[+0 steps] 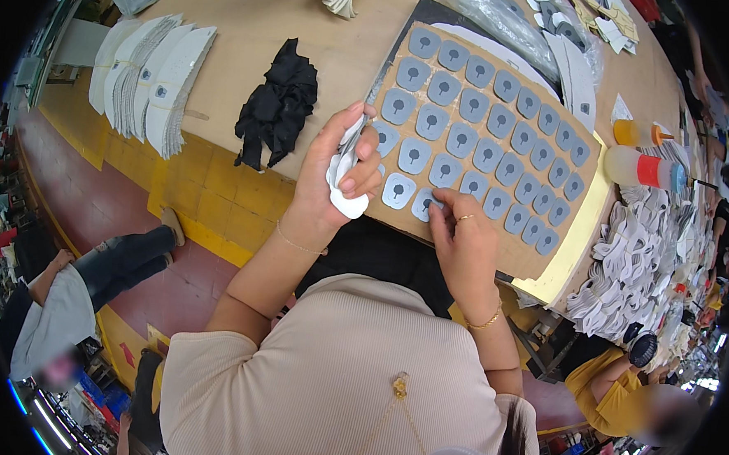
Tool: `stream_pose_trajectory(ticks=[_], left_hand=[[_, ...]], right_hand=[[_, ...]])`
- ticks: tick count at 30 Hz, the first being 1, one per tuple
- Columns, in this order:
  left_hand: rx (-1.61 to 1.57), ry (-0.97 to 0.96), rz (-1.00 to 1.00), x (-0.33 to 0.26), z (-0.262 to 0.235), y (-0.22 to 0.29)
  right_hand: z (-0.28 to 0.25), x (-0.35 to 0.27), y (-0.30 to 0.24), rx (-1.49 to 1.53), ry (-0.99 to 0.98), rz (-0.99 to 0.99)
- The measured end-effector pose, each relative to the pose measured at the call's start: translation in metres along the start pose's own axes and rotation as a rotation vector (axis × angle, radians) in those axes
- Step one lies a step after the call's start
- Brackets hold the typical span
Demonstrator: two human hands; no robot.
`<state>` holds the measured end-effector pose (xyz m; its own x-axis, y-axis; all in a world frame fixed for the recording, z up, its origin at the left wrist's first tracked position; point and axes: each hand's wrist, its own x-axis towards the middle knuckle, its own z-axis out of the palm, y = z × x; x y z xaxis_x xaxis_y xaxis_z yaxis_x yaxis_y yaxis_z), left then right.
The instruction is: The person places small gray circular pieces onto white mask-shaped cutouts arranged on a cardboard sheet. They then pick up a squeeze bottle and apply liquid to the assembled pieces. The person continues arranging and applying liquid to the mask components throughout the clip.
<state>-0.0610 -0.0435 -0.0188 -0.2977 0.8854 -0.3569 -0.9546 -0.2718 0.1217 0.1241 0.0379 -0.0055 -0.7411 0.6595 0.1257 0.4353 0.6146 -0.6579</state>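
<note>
My left hand (322, 172) is wrapped round a small stack of pale rounded patches (347, 169), held upright just left of a cardboard sheet (528, 257). On that sheet lie rows of grey-blue rounded patches (461, 139), each with a dark printed mark. My right hand (469, 241) has thumb and forefinger pinched at the edge of one patch (422, 204) in the row nearest me. That patch appears to rest on the cardboard. Left of it sits another patch (398, 190).
Bundled white cut pieces (154, 80) and black cloth (279, 103) lie at left. Right of the cardboard stand a bottle with a red band (644, 169) and piles of white pieces (630, 266). Clear plastic (507, 25) lies behind. Other people (63, 311) are beyond the table.
</note>
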Motion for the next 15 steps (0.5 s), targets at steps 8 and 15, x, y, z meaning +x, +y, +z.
stream_pose_trajectory(ticks=[8,15], left_hand=[[-0.024,-0.007,-0.036,0.004,0.005,-0.004],[0.066,0.04,-0.013,0.007,0.014,-0.014]], right_hand=[[-0.002,-0.003,0.002,-0.29,-0.015,-0.187],[-0.009,0.001,-0.002,-0.234,-0.062,-0.205]])
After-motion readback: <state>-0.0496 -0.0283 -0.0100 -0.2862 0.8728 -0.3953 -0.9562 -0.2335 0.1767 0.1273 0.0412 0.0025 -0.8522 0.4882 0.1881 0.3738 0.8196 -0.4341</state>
